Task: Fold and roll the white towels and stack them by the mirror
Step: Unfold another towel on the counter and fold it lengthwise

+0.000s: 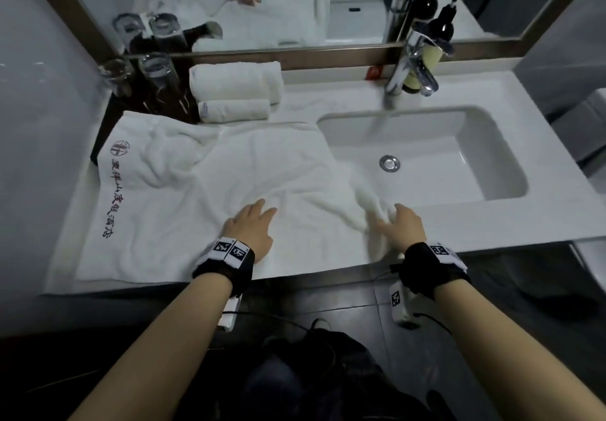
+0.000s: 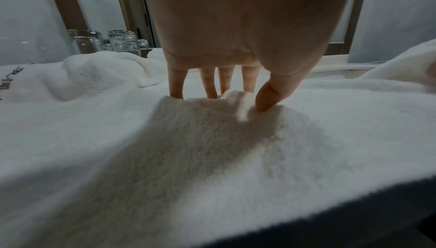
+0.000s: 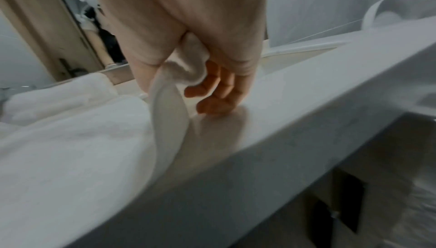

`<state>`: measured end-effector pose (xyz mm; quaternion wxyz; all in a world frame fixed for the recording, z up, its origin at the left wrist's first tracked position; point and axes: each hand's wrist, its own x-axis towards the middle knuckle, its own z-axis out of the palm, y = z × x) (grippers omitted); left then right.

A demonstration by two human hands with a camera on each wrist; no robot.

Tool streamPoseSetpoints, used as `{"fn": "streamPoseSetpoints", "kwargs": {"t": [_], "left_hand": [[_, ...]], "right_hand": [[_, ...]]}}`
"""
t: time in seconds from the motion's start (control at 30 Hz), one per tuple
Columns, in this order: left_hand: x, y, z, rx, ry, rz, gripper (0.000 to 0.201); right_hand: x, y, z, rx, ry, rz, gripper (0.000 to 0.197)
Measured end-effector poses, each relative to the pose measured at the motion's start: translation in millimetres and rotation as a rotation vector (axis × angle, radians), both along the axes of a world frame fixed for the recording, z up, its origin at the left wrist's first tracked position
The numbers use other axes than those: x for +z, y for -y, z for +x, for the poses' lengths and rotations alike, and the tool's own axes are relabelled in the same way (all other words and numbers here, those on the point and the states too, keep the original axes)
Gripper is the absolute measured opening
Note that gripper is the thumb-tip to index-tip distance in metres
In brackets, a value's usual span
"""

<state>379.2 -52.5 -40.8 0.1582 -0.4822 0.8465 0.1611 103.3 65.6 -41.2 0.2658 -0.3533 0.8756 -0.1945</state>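
Pinching towel, right hand

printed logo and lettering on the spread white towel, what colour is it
Dark reddish-brown printed lettering on the spread white towel, clearest in the head view.

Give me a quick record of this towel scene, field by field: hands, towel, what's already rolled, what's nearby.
left hand: fingers spread, pressing flat on spread towel
right hand: pinches the towel's right edge, lifted off countertop
rolled towels: two, stacked by mirror
glasses: left of the rolls
sink: right of the towel
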Motion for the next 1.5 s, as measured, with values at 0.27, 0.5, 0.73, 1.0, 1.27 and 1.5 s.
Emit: {"fn": "streamPoseSetpoints", "kwargs": {"t": [0.27,0.5,0.73,1.0,1.27,1.5], "left_hand": [[7.2,6.7,44.6,0.160,-0.095,-0.184,0.060],[15.0,-5.7,114.2,0.507,-0.070,-0.183,0.057],[17.1,-27.5,160.6,0.744,-0.083,-0.167,0.052],[7.5,-10.7,201.4,0.810,-0.153,-0.245,0.049],[-6.6,5.0,223.3,0.860,-0.070,-0.194,0.045],[-3.1,12.4,223.9,0.974,-0.140,-0.176,0.046]], "right_hand": [[36.1,69.7,63.6,0.113,0.196,-0.398,0.036],[62.2,131.4,135.2,0.264,0.393,-0.626,0.011],[67.3,165.0,224.2,0.653,0.393,-0.598,0.016],[62.4,189.5,313.8,0.883,0.333,-0.489,0.021],[23.6,192.6,357.3,1.112,0.214,-0.069,0.037],[15.0,187.0,357.9,1.151,0.180,-0.016,0.031]]}}
